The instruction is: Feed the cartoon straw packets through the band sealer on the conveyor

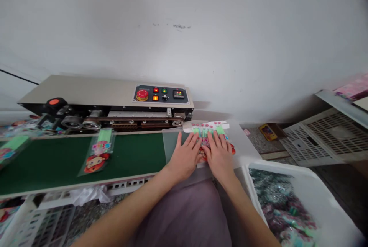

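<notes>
My left hand and my right hand lie side by side, palms down and fingers stretched out, on a clear packet with green strips and a red cartoon figure. The packet rests on the pale feed plate at the right end of the green conveyor belt. Its top edge points toward the sealing machine. Another packet of the same kind lies further left on the belt. A third packet is at the belt's far left edge.
The sealer's control panel shows a red button and lit indicators. A white bin full of small packets stands at my lower right. White slatted crates sit on the floor to the right, another crate below the belt.
</notes>
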Tool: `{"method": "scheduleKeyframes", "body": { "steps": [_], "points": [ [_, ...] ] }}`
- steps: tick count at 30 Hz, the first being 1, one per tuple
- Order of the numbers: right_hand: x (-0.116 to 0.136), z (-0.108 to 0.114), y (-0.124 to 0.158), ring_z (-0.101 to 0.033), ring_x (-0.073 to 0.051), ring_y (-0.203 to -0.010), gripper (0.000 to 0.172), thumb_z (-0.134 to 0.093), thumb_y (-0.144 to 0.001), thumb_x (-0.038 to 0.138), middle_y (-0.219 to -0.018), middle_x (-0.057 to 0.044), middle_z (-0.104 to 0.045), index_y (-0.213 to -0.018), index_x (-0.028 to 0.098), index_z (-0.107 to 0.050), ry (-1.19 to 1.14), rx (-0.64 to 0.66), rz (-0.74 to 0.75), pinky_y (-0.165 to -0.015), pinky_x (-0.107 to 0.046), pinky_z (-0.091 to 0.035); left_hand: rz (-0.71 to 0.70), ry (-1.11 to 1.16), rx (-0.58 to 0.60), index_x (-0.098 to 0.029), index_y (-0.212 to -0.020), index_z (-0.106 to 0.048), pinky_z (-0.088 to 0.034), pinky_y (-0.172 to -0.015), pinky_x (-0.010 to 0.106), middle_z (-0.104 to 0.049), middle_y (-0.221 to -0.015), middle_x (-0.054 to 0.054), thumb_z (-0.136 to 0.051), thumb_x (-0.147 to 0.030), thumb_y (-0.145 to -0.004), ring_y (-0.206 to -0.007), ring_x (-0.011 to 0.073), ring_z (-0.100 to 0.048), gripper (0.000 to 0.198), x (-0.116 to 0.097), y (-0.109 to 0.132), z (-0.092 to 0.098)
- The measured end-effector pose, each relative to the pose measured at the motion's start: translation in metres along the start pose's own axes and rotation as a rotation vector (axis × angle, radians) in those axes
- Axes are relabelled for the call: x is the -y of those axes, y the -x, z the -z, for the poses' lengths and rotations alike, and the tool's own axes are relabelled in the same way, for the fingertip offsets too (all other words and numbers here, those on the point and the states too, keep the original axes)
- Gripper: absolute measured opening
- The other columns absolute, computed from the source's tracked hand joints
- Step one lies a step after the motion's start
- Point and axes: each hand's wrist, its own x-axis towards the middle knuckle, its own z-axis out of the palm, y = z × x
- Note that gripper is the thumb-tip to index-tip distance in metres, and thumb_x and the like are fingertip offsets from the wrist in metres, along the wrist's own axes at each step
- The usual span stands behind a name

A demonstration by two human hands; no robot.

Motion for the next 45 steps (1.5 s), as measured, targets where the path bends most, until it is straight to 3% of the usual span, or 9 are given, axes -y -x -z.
{"method": "scheduleKeyframes", "body": {
  "steps": [7,14,18,24,27,31,36,40,45],
  "points": [
    [-0.006,-0.003,0.001,-0.035,-0.036,-0.146,0.05,-0.039,-0.104,0.041,-0.158,-0.01,-0.043,-0.15,0.023,-0.048,0.0,0.026,0.002,-0.114,-0.058,-0.029,0.06,-0.076,-0.018,-0.017,-0.155,-0.036,-0.009,-0.123,0.066,-0.031,-0.164,0.01,-0.021,-0.045,-0.107,-0.153,0.0267,-0.026,0.058,0.013,0.013,-0.006],
    [0.024,0.008,-0.006,-0.03,-0.036,-0.148,0.05,-0.042,-0.104,0.043,-0.16,-0.006,-0.04,-0.151,0.028,-0.046,-0.106,0.064,0.078,-0.117,-0.063,-0.022,0.141,-0.102,0.019,-0.016,-0.154,-0.038,-0.007,-0.123,0.067,-0.035,-0.162,0.01,-0.025,-0.044,-0.107,-0.152,0.029,-0.028,0.056,0.031,0.039,0.015],
    [0.034,0.012,-0.007,-0.031,-0.037,-0.147,0.049,-0.042,-0.104,0.044,-0.159,-0.009,-0.042,-0.148,0.026,-0.05,-0.142,0.056,0.076,-0.116,-0.064,-0.02,0.226,-0.119,0.019,-0.01,-0.151,-0.043,-0.009,-0.122,0.068,-0.035,-0.161,0.014,-0.025,-0.04,-0.107,-0.152,0.0315,-0.028,0.056,0.023,0.036,0.026],
    [0.021,0.01,-0.002,-0.033,-0.038,-0.146,0.047,-0.041,-0.104,0.041,-0.159,-0.008,-0.043,-0.148,0.026,-0.051,-0.112,0.063,0.068,-0.117,-0.065,-0.018,0.054,-0.035,0.006,-0.012,-0.155,-0.035,-0.008,-0.124,0.065,-0.032,-0.163,0.011,-0.024,-0.042,-0.107,-0.153,0.0268,-0.027,0.058,0.01,0.015,0.008],
    [0.035,0.01,-0.004,-0.03,-0.037,-0.148,0.048,-0.041,-0.104,0.041,-0.162,-0.006,-0.037,-0.151,0.028,-0.046,-0.139,0.097,0.094,-0.116,-0.065,-0.021,0.074,-0.059,-0.017,-0.013,-0.156,-0.032,-0.004,-0.123,0.066,-0.031,-0.164,0.011,-0.024,-0.04,-0.107,-0.153,0.0272,-0.026,0.057,0.019,0.022,0.0],
    [0.05,0.018,-0.008,-0.03,-0.037,-0.149,0.05,-0.038,-0.105,0.045,-0.163,-0.005,-0.036,-0.153,0.029,-0.043,-0.18,0.112,0.114,-0.115,-0.065,-0.023,0.109,-0.099,-0.008,-0.013,-0.155,-0.035,-0.002,-0.123,0.067,-0.032,-0.163,0.012,-0.022,-0.037,-0.107,-0.152,0.0281,-0.029,0.055,0.033,0.039,0.006],
    [0.01,0.018,-0.01,-0.031,-0.036,-0.148,0.052,-0.034,-0.105,0.046,-0.16,-0.009,-0.041,-0.152,0.024,-0.045,-0.094,0.039,-0.046,-0.117,-0.062,-0.022,0.195,-0.132,-0.005,-0.013,-0.153,-0.041,-0.009,-0.122,0.068,-0.035,-0.162,0.013,-0.025,-0.042,-0.106,-0.153,0.0318,-0.026,0.057,0.039,0.04,0.025],
    [-0.024,0.002,-0.005,-0.034,-0.036,-0.147,0.054,-0.032,-0.106,0.043,-0.16,-0.014,-0.039,-0.152,0.017,-0.044,0.02,0.08,-0.183,-0.116,-0.059,-0.026,0.245,-0.109,-0.018,-0.009,-0.15,-0.044,-0.015,-0.122,0.066,-0.035,-0.161,0.016,-0.028,-0.041,-0.106,-0.151,0.0328,-0.03,0.057,0.026,0.038,0.031],
    [-0.026,-0.013,0.0,-0.034,-0.037,-0.146,0.056,-0.032,-0.106,0.043,-0.162,-0.015,-0.035,-0.153,0.015,-0.042,0.061,0.086,-0.171,-0.115,-0.056,-0.03,0.216,-0.081,-0.126,-0.015,-0.145,-0.052,-0.011,-0.124,0.062,-0.036,-0.162,0.011,-0.034,-0.038,-0.105,-0.152,0.0292,-0.028,0.049,0.009,0.078,0.029]
  ]
}}
